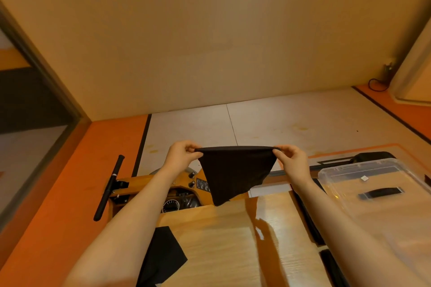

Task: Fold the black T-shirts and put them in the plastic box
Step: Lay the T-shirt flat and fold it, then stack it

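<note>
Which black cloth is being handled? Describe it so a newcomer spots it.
Start at the wooden table. Above its far edge, both hands pinch a black T-shirt stretched taut, hanging to a point. The other black cloth lies flat at the table's left edge, untouched.
</note>
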The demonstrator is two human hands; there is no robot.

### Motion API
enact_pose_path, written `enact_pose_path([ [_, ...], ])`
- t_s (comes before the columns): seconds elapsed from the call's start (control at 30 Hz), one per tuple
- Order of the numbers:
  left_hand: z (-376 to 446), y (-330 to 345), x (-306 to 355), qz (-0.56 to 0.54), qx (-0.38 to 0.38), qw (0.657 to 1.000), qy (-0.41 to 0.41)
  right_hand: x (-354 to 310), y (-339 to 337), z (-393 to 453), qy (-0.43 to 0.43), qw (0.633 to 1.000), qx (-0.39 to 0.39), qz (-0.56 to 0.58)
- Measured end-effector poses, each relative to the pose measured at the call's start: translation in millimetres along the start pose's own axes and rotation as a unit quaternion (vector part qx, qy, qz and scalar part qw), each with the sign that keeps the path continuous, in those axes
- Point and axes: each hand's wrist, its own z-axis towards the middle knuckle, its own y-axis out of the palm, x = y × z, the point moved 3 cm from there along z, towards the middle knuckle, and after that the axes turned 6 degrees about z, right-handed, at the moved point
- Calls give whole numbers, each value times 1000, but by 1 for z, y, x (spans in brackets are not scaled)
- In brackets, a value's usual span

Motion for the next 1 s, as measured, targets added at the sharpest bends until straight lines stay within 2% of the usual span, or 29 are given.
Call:
enact_pose_path([
  [0.17,-2,-1,-14,-68,1,997,-36,-1,13,7,15,1000,-14,6],
  [0.37,-2,6,-30,-184,34,976,-111,1,30,15,26,999,-40,-8],
  [0.53,-14,17,-41,-202,62,967,-139,11,36,8,32,997,-63,-16],
  [0.77,-62,45,-77,-226,59,954,-189,55,19,-33,79,991,-105,-21],
  [1.0,-138,94,-123,-209,3,937,-279,113,-8,-89,156,972,-160,-67],
])
